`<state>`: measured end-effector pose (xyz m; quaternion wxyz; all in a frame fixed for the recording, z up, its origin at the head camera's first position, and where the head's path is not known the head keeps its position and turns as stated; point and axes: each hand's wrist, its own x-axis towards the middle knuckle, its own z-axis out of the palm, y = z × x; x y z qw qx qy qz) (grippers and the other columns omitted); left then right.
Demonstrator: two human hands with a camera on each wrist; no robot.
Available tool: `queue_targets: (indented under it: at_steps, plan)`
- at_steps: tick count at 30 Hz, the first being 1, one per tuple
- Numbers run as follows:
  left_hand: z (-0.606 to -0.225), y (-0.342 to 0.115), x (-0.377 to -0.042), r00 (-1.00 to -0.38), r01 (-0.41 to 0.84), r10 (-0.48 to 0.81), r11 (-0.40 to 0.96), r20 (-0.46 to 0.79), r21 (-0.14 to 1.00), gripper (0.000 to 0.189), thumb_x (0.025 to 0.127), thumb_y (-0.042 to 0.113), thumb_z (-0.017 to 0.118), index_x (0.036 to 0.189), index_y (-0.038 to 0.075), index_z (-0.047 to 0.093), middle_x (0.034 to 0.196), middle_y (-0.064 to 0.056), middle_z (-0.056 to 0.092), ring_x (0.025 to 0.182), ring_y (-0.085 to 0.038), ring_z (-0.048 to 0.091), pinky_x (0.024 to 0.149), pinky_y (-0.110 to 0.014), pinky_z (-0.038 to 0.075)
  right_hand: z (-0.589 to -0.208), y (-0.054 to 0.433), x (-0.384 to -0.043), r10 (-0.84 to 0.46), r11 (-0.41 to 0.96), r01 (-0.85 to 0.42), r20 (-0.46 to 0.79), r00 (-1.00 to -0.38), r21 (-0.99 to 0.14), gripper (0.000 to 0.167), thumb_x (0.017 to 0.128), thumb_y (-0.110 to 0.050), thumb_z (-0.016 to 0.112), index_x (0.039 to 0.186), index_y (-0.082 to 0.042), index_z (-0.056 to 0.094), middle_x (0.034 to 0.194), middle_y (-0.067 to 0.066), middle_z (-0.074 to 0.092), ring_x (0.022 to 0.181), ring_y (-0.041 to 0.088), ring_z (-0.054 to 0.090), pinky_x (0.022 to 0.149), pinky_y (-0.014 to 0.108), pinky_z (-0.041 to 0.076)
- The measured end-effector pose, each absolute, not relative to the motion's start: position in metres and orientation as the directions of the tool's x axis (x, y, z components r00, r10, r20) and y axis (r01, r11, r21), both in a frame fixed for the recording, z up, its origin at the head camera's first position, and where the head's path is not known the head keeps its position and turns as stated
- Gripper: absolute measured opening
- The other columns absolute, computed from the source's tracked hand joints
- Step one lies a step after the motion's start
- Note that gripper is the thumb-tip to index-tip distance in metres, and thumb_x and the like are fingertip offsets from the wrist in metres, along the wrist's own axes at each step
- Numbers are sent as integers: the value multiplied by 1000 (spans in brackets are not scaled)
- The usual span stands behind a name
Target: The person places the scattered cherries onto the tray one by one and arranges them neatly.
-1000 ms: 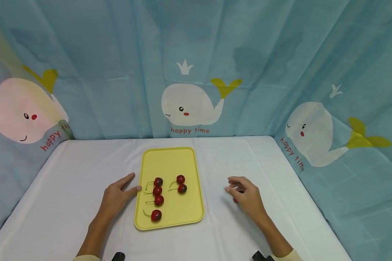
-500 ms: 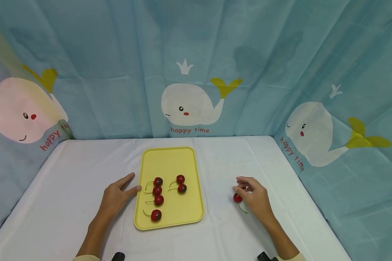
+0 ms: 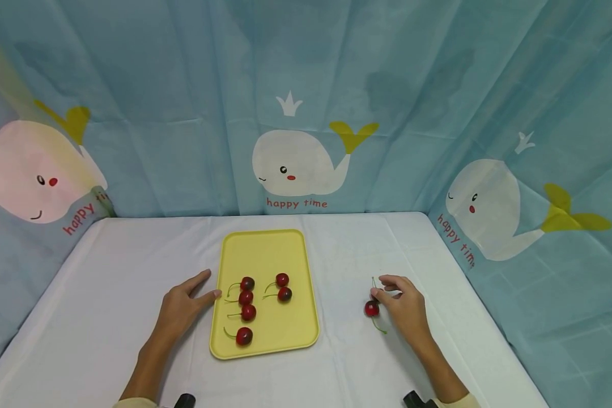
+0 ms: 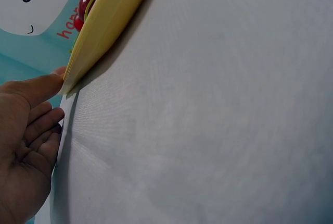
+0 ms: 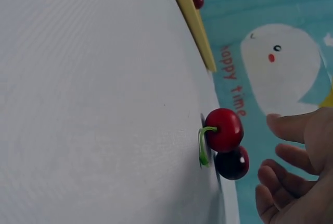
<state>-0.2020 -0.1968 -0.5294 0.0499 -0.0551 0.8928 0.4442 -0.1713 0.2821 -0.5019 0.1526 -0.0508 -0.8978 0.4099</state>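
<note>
My left hand [image 3: 179, 309] lies beside a yellow tray [image 3: 260, 252], its thumb touching the tray's left rim. Several dark red cherries with green stems form a column on the tray's left half, the nearest cherry [image 3: 244, 336] set slightly apart. To their right a pair sits close together, including a cherry [image 3: 284, 294]. On the white cloth right of the tray, a red cherry [image 5: 224, 130] touches a darker cherry [image 5: 232, 162]. My right hand [image 3: 406, 306] is just right of this pair, fingers relaxed and apart from both in the right wrist view. It partly hides the darker one in the head view.
White cloth [image 3: 132, 255] covers the table. Blue curtains [image 3: 183, 113] with printed whales enclose its back and sides. Black wrist-worn devices, such as the right one [image 3: 416, 400], show at the bottom edge of the head view.
My right hand has drawn back to the right from the two cherries, which it mostly hid before; they now show on the cloth. My left hand and the tray stay put.
</note>
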Motion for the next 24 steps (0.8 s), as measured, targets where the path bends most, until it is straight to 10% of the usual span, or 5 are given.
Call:
queue_targets:
  at_steps: [24]
  plan:
    - [-528, -196, -201, -987, -151, -56, 603, -148, 783, 80, 97, 46, 75, 163, 13, 44, 169, -16, 38, 160, -44, 26, 129, -63, 26, -510, 287, -178, 216, 726, 110, 73, -974, -679, 35, 91, -24, 85, 118, -2, 77, 107, 13, 72, 96, 24, 67, 78, 27, 58]
